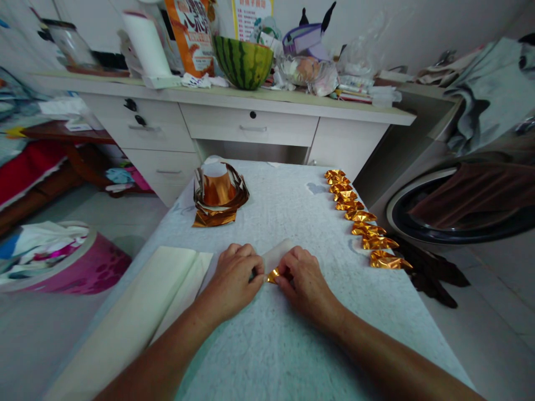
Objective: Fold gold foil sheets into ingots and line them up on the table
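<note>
My left hand (240, 271) and my right hand (301, 277) are close together over the middle of the cloth-covered table (267, 345). Between them is a small gold foil piece (273, 275), pinched by the fingers of my right hand. My left hand has its fingers curled and pressed together at the left of the foil; what they hold is hidden. A translucent sheet (276, 253) sticks out behind both hands. Twisted gold foil pieces (363, 228) lie in a row along the right edge. Gold foil sheets (218, 192) are stacked around a white-topped roll at the back left.
Folded white paper (163, 278) lies left of my left hand. Beyond the table stands a white desk (251, 125) with half a watermelon (243, 62) on it. A pink bin (96, 264) is at the left, a washing machine (426, 195) at the right.
</note>
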`<state>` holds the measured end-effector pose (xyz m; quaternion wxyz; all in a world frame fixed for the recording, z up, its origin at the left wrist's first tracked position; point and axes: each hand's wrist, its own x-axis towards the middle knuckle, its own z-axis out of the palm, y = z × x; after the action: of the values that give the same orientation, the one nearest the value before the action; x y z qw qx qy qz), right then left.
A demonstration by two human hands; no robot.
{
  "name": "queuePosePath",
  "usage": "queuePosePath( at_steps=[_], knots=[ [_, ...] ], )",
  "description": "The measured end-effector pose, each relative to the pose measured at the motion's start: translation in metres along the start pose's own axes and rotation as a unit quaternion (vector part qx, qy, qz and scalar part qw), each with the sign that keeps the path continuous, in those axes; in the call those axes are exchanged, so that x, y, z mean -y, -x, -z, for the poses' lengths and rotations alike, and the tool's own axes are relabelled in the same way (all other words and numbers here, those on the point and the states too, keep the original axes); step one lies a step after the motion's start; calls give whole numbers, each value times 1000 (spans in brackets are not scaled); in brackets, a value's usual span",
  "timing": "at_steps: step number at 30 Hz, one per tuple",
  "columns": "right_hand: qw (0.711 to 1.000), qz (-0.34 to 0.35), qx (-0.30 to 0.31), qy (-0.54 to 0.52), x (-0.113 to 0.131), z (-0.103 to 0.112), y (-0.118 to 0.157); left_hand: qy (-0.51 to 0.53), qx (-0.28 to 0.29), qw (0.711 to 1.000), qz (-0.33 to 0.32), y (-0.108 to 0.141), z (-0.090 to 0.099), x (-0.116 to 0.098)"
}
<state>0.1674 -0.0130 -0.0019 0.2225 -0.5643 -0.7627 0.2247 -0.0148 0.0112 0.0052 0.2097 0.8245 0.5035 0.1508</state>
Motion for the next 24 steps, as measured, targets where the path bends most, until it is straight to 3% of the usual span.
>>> queuePosePath(
  at_steps=[12, 24],
  knots=[
    [1000, -1, 15, 19, 2, 0, 0, -15, 1, 999, 32, 0, -1, -2],
    [993, 12, -2, 115, 6, -7, -1, -16, 0, 999, 35, 0, -2, -2]
  ],
)
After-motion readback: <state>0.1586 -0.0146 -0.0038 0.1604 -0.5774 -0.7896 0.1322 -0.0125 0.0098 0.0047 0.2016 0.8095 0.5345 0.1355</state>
